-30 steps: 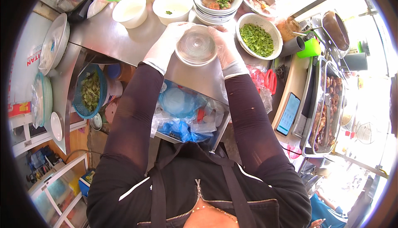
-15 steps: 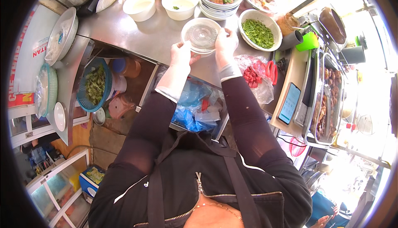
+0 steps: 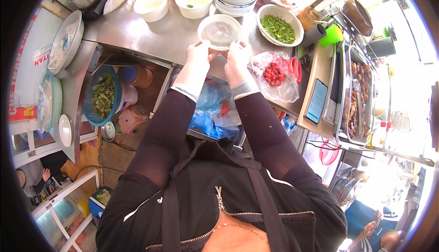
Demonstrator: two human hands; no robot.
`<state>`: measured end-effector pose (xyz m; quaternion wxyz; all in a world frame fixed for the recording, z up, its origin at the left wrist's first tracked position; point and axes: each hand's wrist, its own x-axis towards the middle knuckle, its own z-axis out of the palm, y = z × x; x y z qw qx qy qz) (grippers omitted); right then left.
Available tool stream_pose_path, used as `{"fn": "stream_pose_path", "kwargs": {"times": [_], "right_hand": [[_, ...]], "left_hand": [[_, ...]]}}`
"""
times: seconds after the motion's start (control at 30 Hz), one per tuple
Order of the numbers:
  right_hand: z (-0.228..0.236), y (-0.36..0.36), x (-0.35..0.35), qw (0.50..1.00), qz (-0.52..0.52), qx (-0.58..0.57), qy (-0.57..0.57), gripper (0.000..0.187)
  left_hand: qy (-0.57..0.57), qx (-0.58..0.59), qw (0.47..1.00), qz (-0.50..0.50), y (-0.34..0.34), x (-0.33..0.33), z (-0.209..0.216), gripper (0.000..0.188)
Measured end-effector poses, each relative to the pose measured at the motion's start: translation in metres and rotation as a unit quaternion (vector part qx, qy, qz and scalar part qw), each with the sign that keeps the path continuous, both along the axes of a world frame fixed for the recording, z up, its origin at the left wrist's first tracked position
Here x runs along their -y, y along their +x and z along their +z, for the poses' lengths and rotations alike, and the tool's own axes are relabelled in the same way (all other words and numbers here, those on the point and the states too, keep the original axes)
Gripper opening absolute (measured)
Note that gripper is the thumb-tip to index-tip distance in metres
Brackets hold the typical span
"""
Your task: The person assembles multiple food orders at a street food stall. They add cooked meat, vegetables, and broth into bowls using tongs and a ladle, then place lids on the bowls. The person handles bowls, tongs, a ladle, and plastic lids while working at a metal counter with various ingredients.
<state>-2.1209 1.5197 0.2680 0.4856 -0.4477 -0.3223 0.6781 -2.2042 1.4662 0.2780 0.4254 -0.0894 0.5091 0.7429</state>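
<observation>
A round white tub [image 3: 201,40] with a clear ridged plastic lid [image 3: 221,31] on top sits at the near edge of the steel counter, in front of me. My left hand [image 3: 198,56] grips its near left rim, thumb on top and fingers curled below. At the near right rim my right hand [image 3: 238,59] is closed on the tub too. Both hands look covered by thin clear gloves with pale cuffs. I cannot tell whether the lid is fully pressed down, and the tub's underside is hidden.
Two open white tubs [image 3: 151,5] stand behind, left of stacked bowls [image 3: 236,9]. A basket of chopped greens [image 3: 278,28] and a plastic bag with red pieces [image 3: 275,74] lie to the right. Beyond are a phone [image 3: 316,101] and a tray of browned meat [image 3: 358,98]. An open drawer [image 3: 212,114] holds bags.
My right hand has slid from the tub's right side round to its near right rim, closer to my left hand. My left hand keeps its hold.
</observation>
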Motion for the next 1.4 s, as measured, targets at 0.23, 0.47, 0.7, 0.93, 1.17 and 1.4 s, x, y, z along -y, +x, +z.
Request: {"fn": "stream_pose_path", "kwargs": {"times": [0.23, 0.47, 0.7, 0.93, 1.17, 1.4], "right_hand": [[-0.021, 0.005, -0.007, 0.971, 0.028, 0.208, 0.111, 0.046], [0.007, 0.005, -0.036, 0.715, -0.006, 0.467, 0.521, 0.053], [0.006, -0.003, -0.056, 0.576, 0.071, 0.622, 0.525, 0.062], [0.016, -0.006, -0.056, 0.601, 0.124, 0.622, 0.486, 0.065], [0.027, -0.006, -0.052, 0.623, 0.031, 0.561, 0.544, 0.060], [0.070, 0.002, 0.011, 0.672, 0.137, 0.395, 0.611, 0.054]], "left_hand": [[-0.092, -0.331, 0.936, -0.074, 0.000, -0.006, -0.017, 0.060], [-0.190, -0.687, 0.669, -0.208, -0.052, 0.005, -0.014, 0.079], [-0.160, -0.596, 0.707, -0.345, -0.049, -0.017, 0.006, 0.080], [-0.109, -0.679, 0.676, -0.267, -0.059, 0.031, 0.003, 0.071], [-0.101, -0.203, 0.958, -0.175, -0.119, 0.092, 0.013, 0.049], [-0.012, -0.261, 0.937, -0.234, -0.143, -0.008, 0.049, 0.069]]}}
